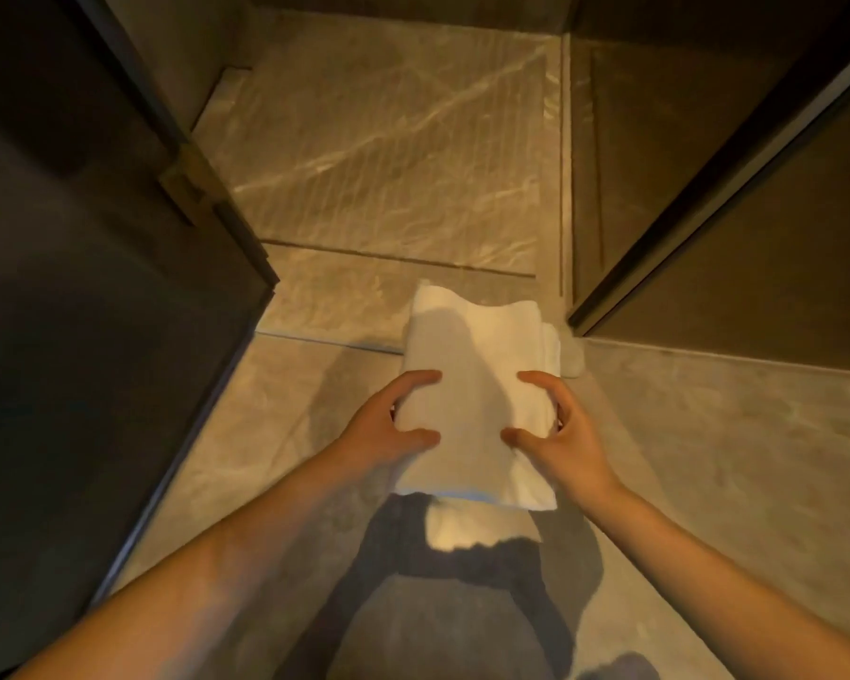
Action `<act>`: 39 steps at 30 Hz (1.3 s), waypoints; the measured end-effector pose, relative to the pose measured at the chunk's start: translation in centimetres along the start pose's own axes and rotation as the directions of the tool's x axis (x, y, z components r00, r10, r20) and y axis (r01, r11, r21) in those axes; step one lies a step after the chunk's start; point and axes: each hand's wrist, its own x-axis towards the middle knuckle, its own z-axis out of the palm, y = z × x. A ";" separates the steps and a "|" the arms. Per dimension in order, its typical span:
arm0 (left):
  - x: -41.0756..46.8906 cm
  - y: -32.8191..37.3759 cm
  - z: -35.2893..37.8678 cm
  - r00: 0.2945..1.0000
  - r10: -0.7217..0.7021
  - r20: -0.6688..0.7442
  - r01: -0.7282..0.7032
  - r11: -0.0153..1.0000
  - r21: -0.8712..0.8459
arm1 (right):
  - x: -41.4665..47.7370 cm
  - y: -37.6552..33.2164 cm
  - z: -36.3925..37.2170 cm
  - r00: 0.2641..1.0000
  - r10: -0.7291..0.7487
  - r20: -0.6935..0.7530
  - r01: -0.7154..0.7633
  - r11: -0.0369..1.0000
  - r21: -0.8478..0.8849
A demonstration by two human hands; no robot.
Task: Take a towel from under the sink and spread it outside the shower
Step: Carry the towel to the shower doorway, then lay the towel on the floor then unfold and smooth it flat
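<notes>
A folded white towel [479,380] is held in the air in front of me, over the beige stone floor just before the shower threshold [398,261]. My left hand [393,424] grips its left edge, thumb and fingers pressed onto the top. My right hand [555,424] grips the right edge the same way. The towel is still folded in layers; its lower end hangs toward me. The shower floor [388,154], ribbed marble, lies straight ahead beyond the towel.
A dark glass shower door [94,287] stands open on the left, with a brass hinge [187,176]. A dark frame and wall panel [707,188] close the right side. A grey wall [732,434] runs along the right. My dark-clad legs show below the towel.
</notes>
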 end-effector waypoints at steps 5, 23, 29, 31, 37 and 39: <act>7.4 -12.2 1.3 1.000 0.007 0.000 -0.007 1.000 0.014 | 5.1 13.3 3.6 1.000 -0.025 0.014 0.025 0.998 -0.049; 11.8 -23.0 4.0 0.996 0.020 -0.089 0.017 0.917 0.398 | 6.8 24.5 6.2 0.999 0.037 0.037 -0.022 0.940 -0.339; 15.1 -22.5 6.3 0.912 0.410 -0.004 -0.152 0.347 0.926 | 10.7 22.7 7.9 0.969 -0.199 0.149 0.233 0.515 -0.825; 16.4 -22.9 7.1 0.928 0.368 0.053 -0.165 0.280 0.946 | 11.2 23.3 10.0 0.972 -0.144 0.184 0.232 0.517 -0.824; 17.0 -24.3 7.3 0.915 0.401 0.043 -0.175 0.298 0.938 | 11.4 25.6 10.6 0.965 -0.179 0.194 0.256 0.457 -0.852; 17.1 -24.3 7.2 0.911 0.409 0.044 -0.184 0.308 0.933 | 11.5 25.6 10.8 0.963 -0.183 0.196 0.261 0.463 -0.847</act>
